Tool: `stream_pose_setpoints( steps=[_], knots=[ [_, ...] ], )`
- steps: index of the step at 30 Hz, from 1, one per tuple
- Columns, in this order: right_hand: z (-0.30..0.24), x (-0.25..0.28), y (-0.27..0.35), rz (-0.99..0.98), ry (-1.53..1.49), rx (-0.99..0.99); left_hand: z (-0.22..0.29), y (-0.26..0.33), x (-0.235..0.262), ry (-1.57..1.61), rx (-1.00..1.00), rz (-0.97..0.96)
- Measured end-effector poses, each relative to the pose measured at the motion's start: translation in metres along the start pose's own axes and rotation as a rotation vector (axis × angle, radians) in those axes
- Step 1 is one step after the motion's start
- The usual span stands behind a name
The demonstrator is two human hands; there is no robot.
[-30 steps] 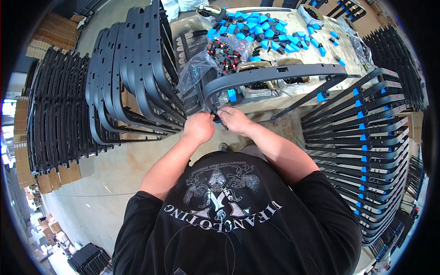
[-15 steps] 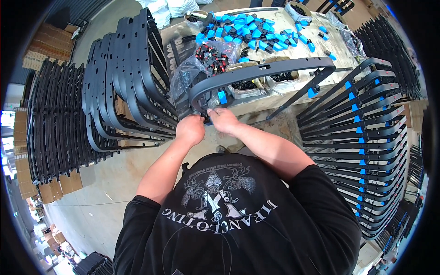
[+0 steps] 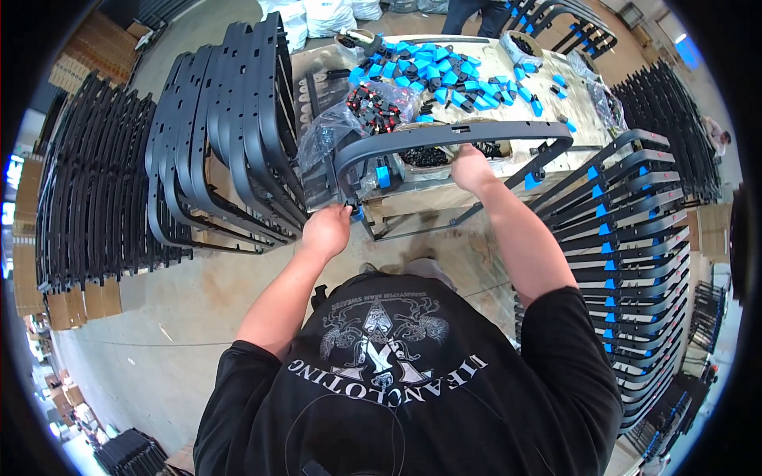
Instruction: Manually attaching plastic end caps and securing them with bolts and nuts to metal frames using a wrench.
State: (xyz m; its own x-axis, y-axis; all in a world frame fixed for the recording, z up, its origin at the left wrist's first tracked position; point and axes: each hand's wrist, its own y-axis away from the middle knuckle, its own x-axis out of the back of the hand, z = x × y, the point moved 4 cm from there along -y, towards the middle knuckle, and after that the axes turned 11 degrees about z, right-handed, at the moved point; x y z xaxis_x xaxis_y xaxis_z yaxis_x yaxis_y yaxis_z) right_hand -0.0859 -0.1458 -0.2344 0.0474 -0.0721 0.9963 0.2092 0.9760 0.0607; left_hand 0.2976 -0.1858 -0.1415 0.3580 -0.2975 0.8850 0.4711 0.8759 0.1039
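Observation:
A black curved frame (image 3: 413, 140) stands upright before me at the near edge of the table, its rounded bar arching across. My left hand (image 3: 325, 231) is closed on the frame's left leg, fingertips beside a small blue piece (image 3: 358, 213) there. My right hand (image 3: 474, 170) reaches over to a container of small black parts (image 3: 490, 149), just behind the bar; its fingers are mostly hidden. Another blue piece (image 3: 533, 181) sits on the frame's right leg. A third blue piece (image 3: 383, 176) shows behind the bar at the left.
Blue-and-black pieces (image 3: 436, 71) lie heaped on the table (image 3: 556, 119). A clear plastic bag (image 3: 325, 131) holds red-and-black parts (image 3: 373, 109). More black frames (image 3: 226, 119) stand at the left, and frames with blue pieces (image 3: 627, 206) line the right. A person's legs (image 3: 475, 16) show beyond the table.
My right hand has left the frame's left leg and moved right and away from me to the parts container. My left hand stays at the leg. The view has shifted slightly.

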Motion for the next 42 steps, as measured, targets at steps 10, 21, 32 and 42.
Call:
stream_pose_setpoints(
  steps=[10, 21, 32, 42],
  knots=[
    [-0.113, 0.127, 0.162, 0.478, -0.807, 0.176, 0.086, 0.015, -0.026, 1.312, 0.317, -0.044],
    [-0.034, 0.106, 0.168, 0.387, -1.612, -0.070, 0.044, 0.068, -0.017, 0.910, 0.077, 0.384],
    [-0.057, 0.100, 0.160, -0.454, -1.891, -0.172, -0.055, 0.041, -0.046, 1.304, 0.605, 0.526],
    [-0.120, 0.078, 0.179, -0.311, -1.705, -0.554, -0.079, 0.013, -0.056, 1.486, 0.422, 0.372]
  ],
)
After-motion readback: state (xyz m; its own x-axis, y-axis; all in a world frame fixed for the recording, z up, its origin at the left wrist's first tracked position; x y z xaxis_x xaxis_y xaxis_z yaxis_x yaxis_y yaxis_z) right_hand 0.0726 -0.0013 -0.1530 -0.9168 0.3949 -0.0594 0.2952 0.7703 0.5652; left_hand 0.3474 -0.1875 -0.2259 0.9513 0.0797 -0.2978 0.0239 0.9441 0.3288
